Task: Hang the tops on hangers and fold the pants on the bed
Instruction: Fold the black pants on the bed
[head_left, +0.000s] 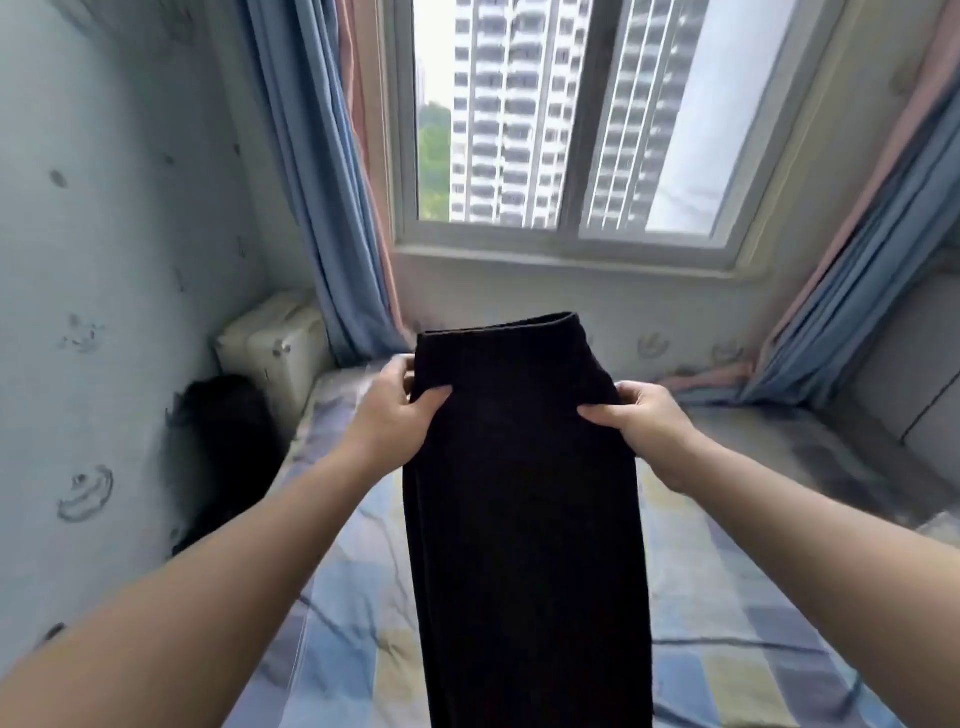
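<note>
Both of your hands are closed on the black pants (524, 519). The left hand (400, 410) pinches the left edge with the thumb in front and the fingers curled behind. The right hand (639, 421) grips the right edge the same way, a little below the waistband (498, 325). The pants hang lengthwise in the air above the bed (737, 634), apparently doubled leg on leg. Their lower end runs out of view at the bottom, so you cannot tell whether the hems touch the bed.

Laying them flat is likely the job now. Lower the hem end onto the bed first, then let the rest follow away from you so the cloth lands straight, not bunched. Check that the two side edges line up before you let go. The fabric looks soft and heavy and will probably slump if one hand drops sooner than the other. Once it lies flat, smooth it with open palms, then bring the waistband down to the hems.

A dark heap (223, 447) lies by the wall (104, 260) at your left, too blurred to name.
</note>
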